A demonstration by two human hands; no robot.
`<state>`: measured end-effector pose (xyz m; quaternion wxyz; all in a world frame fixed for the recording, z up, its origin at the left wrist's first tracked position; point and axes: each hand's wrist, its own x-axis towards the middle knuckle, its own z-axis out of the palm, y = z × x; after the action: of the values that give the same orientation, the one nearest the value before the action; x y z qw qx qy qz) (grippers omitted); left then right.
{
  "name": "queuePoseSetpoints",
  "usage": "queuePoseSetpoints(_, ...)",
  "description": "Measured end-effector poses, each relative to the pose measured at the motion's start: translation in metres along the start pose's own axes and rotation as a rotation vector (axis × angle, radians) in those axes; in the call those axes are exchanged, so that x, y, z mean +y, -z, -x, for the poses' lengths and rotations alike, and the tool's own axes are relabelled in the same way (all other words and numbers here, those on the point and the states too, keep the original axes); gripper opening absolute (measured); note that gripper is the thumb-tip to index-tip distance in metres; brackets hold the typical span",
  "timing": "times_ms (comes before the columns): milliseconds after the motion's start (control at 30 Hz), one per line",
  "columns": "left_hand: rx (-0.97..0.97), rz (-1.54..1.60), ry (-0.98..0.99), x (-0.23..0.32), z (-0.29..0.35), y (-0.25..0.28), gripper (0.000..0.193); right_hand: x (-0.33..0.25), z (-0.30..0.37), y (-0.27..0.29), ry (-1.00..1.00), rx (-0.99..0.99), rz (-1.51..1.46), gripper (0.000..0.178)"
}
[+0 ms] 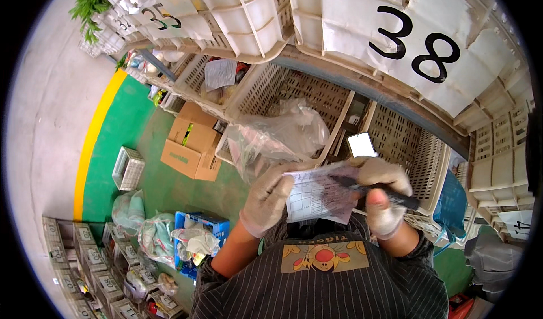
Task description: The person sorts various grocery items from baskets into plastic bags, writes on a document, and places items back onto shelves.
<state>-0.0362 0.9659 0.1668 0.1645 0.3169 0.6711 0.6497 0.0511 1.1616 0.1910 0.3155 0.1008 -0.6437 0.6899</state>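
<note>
Holding a thin paper for a black marker

The left hand [267, 203] had its thumb and fingers closed on the left edge of the paper [311, 197]. The paper was up in front of the person's chest, between the two hands. The black stick, maybe a marker [406, 199], reached over its right side, but it was too blurry to tell if the tip touched. The right hand [387, 192] had its fingers curled around that stick. Thin paper could bend, so it seemed best to pull it flat, press softly and maybe put something hard behind it

Around them, on the far left, was a pale floor [51, 93], then a yellow stripe [90, 155] and a green floor [116, 118]. Next came a small white crate [129, 171], a blue crate [224, 228] full of bags and a brown box [184, 158]. A clear plastic bag [271, 141] lay in a big basket [305, 87]. Then came a phone [362, 145] with a bright screen, another basket [393, 129] and a blue bag [451, 203]
</note>
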Motion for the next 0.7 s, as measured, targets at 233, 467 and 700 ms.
queuePoseSetpoints(233, -0.343, -0.478, -0.336, 0.011, 0.006, 0.004, 0.031, -0.012, -0.004, 0.024, -0.36, -0.132, -0.071, 0.04)
queuePoseSetpoints(467, -0.471, -0.455, -0.274, 0.022, 0.004, -0.005, 0.033, -0.005, -0.002, 0.02, -0.484, -0.462, -0.032, 0.036)
queuePoseSetpoints(700, -0.554, -0.608, -0.206, 0.033, 0.002, -0.009, 0.03, 0.009, 0.004, 0.025, -0.558, -0.56, -0.157, 0.025)
